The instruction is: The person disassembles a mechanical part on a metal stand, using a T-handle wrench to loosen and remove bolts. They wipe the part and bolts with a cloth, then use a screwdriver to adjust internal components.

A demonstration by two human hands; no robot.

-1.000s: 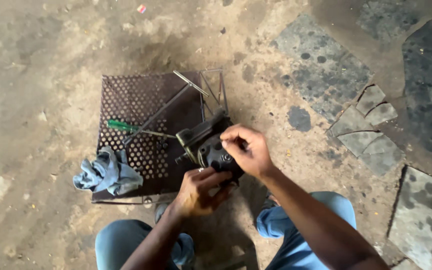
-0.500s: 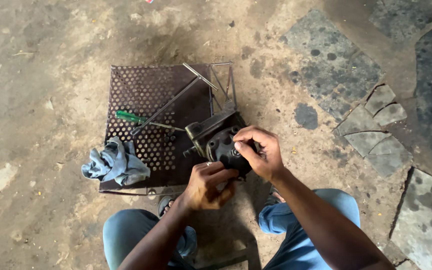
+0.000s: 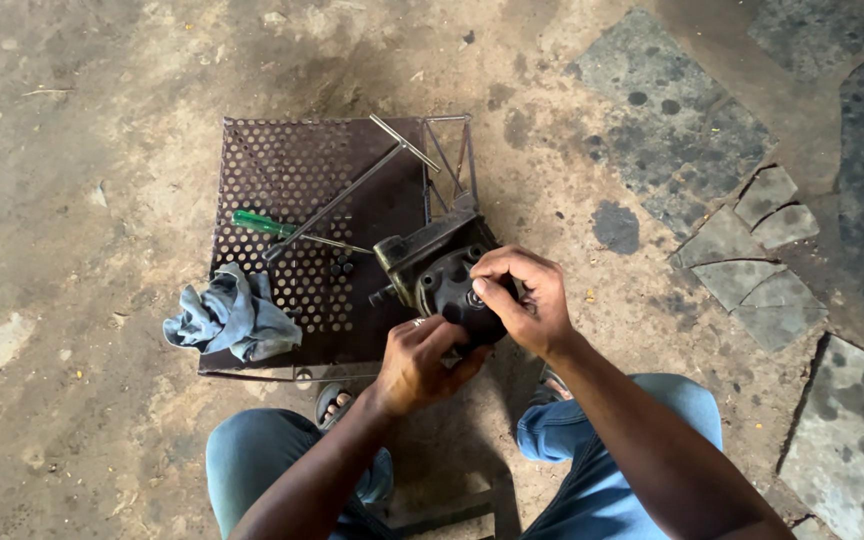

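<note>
At the far left, around nine o'clock of the work area, I see a crumpled grey-blue rag (image 3: pixel 233 318) lying on the lower left corner of a perforated metal stand (image 3: pixel 292 180), partly hanging over its edge. Just above it, at about ten o'clock, a green-handled screwdriver (image 3: pixel 264 223) lies on the perforated top with its shaft pointing toward three o'clock. A long T-handle wrench (image 3: pixel 352 192) crosses the stand diagonally, its crossbar up near twelve o'clock and its lower end touching the screwdriver's handle region.

Moving toward the centre, a dark, greasy mechanical part (image 3: pixel 439 272) — a blocky metal housing with a round black face — sits at the stand's right edge, roughly at the middle of my view. My left hand (image 3: pixel 422 362) comes up from six o'clock and its fingers are curled against the underside of the part's round face, propping it; I can't tell how firmly they clamp. My right hand (image 3: pixel 520 298) arrives from four o'clock — its fingertips are pinched together on something small at the centre of the round face, though that piece is too small to make out.

Below, at six o'clock, blue jeans (image 3: pixel 282 460) cover both knees, and a sandalled foot (image 3: pixel 335 403) shows between them on the dirt floor. Off at two to four o'clock lie grey paving stones (image 3: pixel 742 240) set into the ground.
</note>
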